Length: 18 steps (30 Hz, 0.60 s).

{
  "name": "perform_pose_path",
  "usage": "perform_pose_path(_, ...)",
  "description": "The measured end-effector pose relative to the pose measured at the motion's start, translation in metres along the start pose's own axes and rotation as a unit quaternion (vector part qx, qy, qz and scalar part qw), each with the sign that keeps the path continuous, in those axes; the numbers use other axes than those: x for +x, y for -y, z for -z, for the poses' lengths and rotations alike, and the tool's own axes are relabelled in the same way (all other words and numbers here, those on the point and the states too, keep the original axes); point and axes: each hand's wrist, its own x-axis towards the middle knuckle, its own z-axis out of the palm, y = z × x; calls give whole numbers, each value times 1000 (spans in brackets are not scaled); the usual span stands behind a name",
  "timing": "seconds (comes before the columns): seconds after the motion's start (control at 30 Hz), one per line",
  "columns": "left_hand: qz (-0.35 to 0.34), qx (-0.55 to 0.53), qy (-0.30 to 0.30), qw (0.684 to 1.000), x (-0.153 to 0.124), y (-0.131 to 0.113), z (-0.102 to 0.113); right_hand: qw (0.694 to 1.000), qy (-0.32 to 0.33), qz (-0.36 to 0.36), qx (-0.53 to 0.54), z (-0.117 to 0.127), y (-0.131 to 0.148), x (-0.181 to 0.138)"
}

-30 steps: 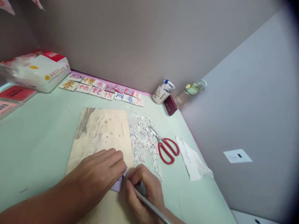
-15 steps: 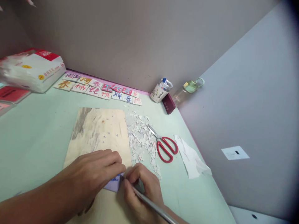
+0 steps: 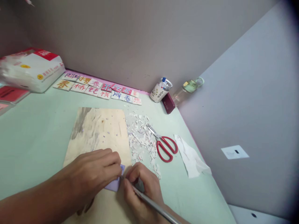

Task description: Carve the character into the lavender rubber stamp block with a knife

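My left hand (image 3: pixel 95 172) lies flat, fingers together, pressing a small purple paper piece (image 3: pixel 114 184) onto a wooden board (image 3: pixel 100 130). My right hand (image 3: pixel 140 189) is closed in a pen-like grip on a thin silver craft knife (image 3: pixel 155 207). The knife's tip meets the purple paper just right of my left fingertips. Most of the paper is hidden under my left hand.
A heap of paper scraps (image 3: pixel 142 140) lies right of the board, with red scissors (image 3: pixel 164 146) and a crumpled tissue (image 3: pixel 191 158) beyond. Rows of character tiles (image 3: pixel 98 87), a tissue pack (image 3: pixel 31 70), a pen cup (image 3: pixel 161 91) and a bottle (image 3: pixel 189 87) line the back wall.
Both hands stay on the purple paper, with only small shifts of the knife tip. The view has drifted a little, so the things on the table sit slightly higher and more to the left.
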Motion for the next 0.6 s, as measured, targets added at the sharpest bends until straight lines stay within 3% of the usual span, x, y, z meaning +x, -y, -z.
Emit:
perform_pose_path(0.2, 26, -23, -21, 999, -3, 8, -5, 1000, 3, -18, -6, 2, 6, 6)
perform_pose_path(0.4, 198, -138, -41, 970, 0, 1, 17, 981, 45, -169, 88, 12, 19, 16)
perform_pose_path(0.6, 205, -226, -81, 949, 6, -20, 12, 959, 45, -224, 171, 15, 14, 17)
